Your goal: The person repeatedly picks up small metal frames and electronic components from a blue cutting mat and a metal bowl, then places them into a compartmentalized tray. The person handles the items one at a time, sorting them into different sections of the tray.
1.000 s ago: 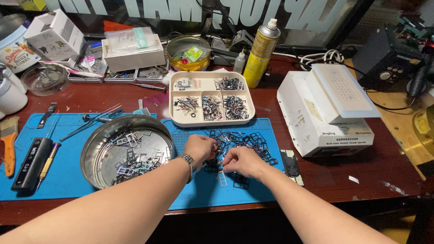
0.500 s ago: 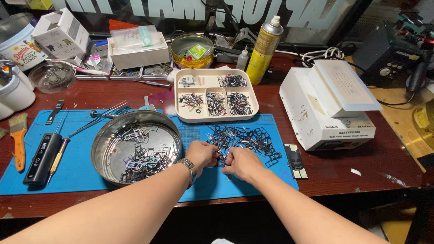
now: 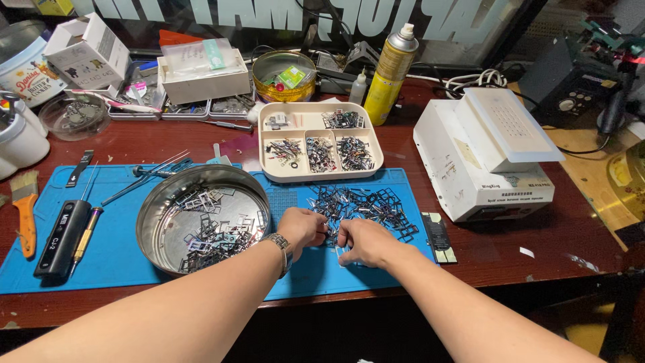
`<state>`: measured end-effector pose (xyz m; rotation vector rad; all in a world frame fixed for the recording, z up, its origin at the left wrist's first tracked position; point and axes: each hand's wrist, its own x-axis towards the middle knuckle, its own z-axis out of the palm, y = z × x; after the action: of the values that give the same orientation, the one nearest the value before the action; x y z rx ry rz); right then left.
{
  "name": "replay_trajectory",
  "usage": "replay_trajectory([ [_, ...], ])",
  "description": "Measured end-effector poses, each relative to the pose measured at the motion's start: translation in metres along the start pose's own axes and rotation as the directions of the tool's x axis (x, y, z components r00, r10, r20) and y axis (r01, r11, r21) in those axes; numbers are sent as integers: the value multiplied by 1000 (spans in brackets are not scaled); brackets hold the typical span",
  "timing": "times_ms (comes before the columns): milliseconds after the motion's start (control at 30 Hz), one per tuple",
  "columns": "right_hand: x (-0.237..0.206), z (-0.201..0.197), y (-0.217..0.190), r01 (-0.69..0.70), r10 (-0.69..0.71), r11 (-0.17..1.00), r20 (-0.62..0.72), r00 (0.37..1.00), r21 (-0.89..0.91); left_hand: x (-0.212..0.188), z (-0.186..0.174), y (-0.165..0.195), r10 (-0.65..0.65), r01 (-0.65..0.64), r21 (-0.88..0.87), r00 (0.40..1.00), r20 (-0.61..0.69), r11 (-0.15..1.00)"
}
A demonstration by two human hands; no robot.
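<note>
Now my left hand (image 3: 302,227) and right hand (image 3: 363,240) have drawn closer than a second ago, fingers curled and pinching small pieces at the near edge of the pile of metal frames (image 3: 366,205); exactly what they grip I cannot tell. The thin, dark, rectangular frames lie on the blue mat (image 3: 121,269), between the round steel pan (image 3: 201,225) and white box (image 3: 484,161), below the cream divided tray (image 3: 319,144).

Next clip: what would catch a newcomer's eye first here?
Both hands, left hand and right hand, meet at the near edge of a pile of small metal frames on the blue mat. Left of them sits a round steel pan holding more such frames; behind the pile, a cream divided tray of sorted parts. A yellow spray can stands behind the tray.
</note>
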<state>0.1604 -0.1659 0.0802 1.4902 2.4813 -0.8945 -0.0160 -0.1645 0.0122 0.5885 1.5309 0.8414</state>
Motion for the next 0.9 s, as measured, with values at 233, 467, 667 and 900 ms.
replay_trajectory([
  [233, 0, 1, 2, 9, -9, 1000, 10, 1000, -21, -4, -2, -2, 10, -10, 7, 1000, 12, 1000],
  [467, -10, 4, -1, -15, 16, 1000, -48, 999, 20, -9, 1, -1, 2, -3, 31, 1000, 11, 1000],
  [667, -7, -1, -1, 10, -10, 1000, -7, 1000, -19, -13, 0, 3, -2, 1, 38, 1000, 23, 999],
  [900, 10, 4, 19, -16, 10, 993, 54, 998, 117, -11, 2, 3, -1, -2, 48, 997, 76, 999],
])
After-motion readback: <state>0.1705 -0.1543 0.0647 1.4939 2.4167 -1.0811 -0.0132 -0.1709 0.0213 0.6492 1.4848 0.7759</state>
